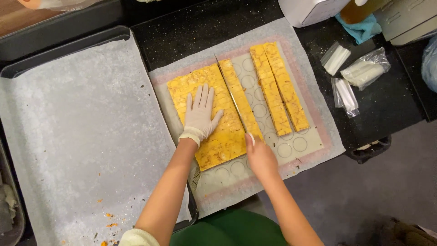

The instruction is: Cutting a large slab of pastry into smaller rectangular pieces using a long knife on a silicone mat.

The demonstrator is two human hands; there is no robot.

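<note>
A flat yellow slab of dough (pixel 210 150) lies on a silicone baking mat (pixel 298 143) with printed circles, on a sheet of white paper. My left hand (pixel 200 114), in a white glove, presses flat on the slab. My right hand (pixel 260 155), bare, grips a long knife (pixel 227 86) whose blade lies along the slab's right side, splitting off a narrow strip (pixel 243 107). Two more cut strips (pixel 277 86) lie side by side further right on the mat.
A large dark baking tray (pixel 68 41) lined with white paper (pixel 82 136) sits to the left, with orange crumbs near its front. Small plastic bags with white contents (pixel 359 73), a blue cloth (pixel 362 27) and a white appliance (pixel 309 9) stand at the back right on the black counter.
</note>
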